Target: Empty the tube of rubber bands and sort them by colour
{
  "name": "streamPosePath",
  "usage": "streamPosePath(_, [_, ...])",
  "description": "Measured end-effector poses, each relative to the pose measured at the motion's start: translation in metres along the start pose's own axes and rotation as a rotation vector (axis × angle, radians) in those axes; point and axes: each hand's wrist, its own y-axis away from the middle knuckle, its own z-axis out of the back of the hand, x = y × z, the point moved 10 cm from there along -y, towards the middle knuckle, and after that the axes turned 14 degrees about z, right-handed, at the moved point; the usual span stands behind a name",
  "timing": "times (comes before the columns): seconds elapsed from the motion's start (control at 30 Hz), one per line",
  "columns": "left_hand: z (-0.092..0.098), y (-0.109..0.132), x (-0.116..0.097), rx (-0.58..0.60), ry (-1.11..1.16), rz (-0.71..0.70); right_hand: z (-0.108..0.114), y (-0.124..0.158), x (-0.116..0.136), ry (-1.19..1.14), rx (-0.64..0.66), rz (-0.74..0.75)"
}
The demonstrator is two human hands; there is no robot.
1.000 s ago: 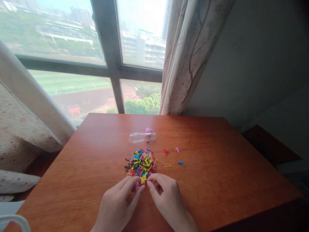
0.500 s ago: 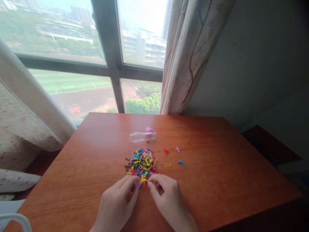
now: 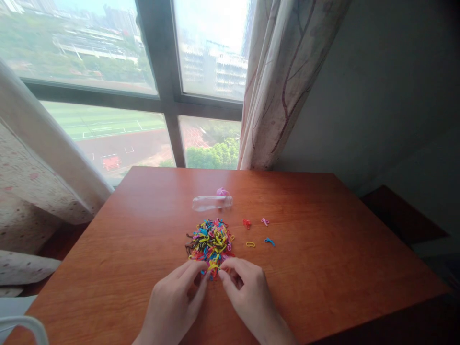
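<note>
A heap of small multicoloured elastic bands (image 3: 210, 239) lies on the wooden table (image 3: 323, 273) in front of me. At its near edge, my left hand (image 3: 178, 297) and my right hand (image 3: 249, 292) pinch a yellow elastic band (image 3: 214, 268) between them, one end in each. The fingertips partly cover it. To the right of the heap lie a red band bundle (image 3: 246, 224), a pink band (image 3: 265, 221), a single yellow band (image 3: 250, 244) and a blue band (image 3: 270, 242), set apart from one another.
Behind the heap a clear plastic bottle (image 3: 212, 203) lies on its side, with a pink lid-like object (image 3: 223, 192) just beyond it. A window (image 3: 168, 100) and curtains (image 3: 276, 86) stand past the table's far edge. A white curved object (image 3: 25, 326) shows at lower left.
My hands have barely moved; the fingertips are slightly closer together, and the yellow band between them looks less stretched.
</note>
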Motion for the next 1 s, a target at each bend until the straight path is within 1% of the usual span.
streamPosePath(0.2, [-0.001,0.000,0.002,0.008,0.011,0.006,-0.007,-0.002,0.000,0.010,0.025,-0.012])
streamPosePath(0.47, [-0.004,0.001,0.006,0.032,0.044,0.027,-0.004,-0.001,-0.004,0.049,0.010,-0.008])
streamPosePath(0.67, [-0.005,0.000,0.007,0.058,0.073,0.048,-0.006,-0.001,0.000,0.027,0.015,-0.004])
streamPosePath(0.77, [-0.006,-0.001,0.010,0.076,0.137,0.088,-0.006,-0.003,0.002,0.012,0.019,-0.012])
streamPosePath(1.0, [-0.008,-0.008,0.020,0.154,0.354,0.232,-0.011,-0.004,0.005,0.023,0.035,-0.001])
